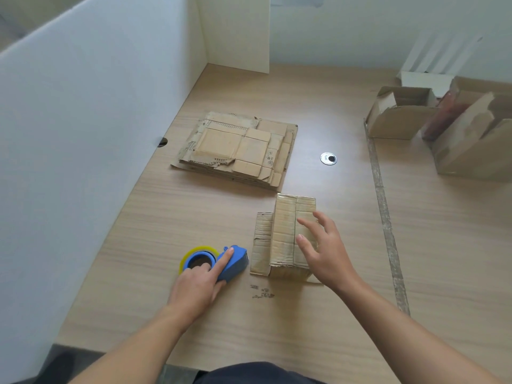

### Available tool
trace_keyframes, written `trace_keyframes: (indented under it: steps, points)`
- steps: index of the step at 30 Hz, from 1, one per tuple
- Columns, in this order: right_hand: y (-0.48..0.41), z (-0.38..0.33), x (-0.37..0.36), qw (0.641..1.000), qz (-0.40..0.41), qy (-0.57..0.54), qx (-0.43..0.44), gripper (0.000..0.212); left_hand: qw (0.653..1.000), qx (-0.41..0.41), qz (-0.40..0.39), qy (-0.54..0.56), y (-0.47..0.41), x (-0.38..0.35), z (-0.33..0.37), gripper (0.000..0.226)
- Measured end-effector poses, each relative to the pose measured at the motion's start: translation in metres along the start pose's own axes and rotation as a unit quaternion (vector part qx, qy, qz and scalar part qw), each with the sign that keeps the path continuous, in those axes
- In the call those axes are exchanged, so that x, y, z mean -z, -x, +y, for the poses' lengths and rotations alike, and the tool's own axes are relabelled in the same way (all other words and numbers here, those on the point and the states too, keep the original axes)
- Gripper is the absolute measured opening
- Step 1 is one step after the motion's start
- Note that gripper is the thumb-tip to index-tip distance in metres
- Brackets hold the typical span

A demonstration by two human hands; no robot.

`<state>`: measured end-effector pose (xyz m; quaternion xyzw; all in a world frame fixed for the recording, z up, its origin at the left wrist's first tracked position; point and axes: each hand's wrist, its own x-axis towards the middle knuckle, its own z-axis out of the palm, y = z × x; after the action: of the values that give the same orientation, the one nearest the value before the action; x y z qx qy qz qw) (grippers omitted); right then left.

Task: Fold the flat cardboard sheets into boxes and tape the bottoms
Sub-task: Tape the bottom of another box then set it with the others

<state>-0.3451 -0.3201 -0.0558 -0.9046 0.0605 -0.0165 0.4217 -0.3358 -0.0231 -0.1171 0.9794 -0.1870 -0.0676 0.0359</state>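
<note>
A folded cardboard box [285,234] stands on the wooden table, its closed flaps facing up with a seam down the middle and one flap lying flat at its left. My right hand [324,250] rests on the box's right top with fingers spread. My left hand [198,284] grips a blue tape dispenser [232,263] holding a yellow-edged roll of tape [194,256], index finger stretched along its top, just left of the box. A stack of flat cardboard sheets [238,151] lies further back on the table.
White partition walls [83,120] run along the left and back. Open cardboard boxes [401,115] stand at the far right. A strip of old tape [385,212] runs down the table on the right. A round metal grommet [328,158] sits behind the box.
</note>
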Motion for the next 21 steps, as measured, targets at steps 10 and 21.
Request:
trace_keyframes:
  steps: [10, 21]
  points:
    - [-0.014, -0.038, 0.007, 0.986, 0.004, 0.033, 0.162, 0.044, 0.968, -0.186, 0.141, 0.094, 0.004, 0.078, -0.017, 0.056]
    - [-0.009, -0.036, 0.006, 0.977, -0.107, -0.006, 0.184, 0.017, 0.945, -0.296, 0.088, 0.107, -0.007, 0.113, 0.008, 0.065]
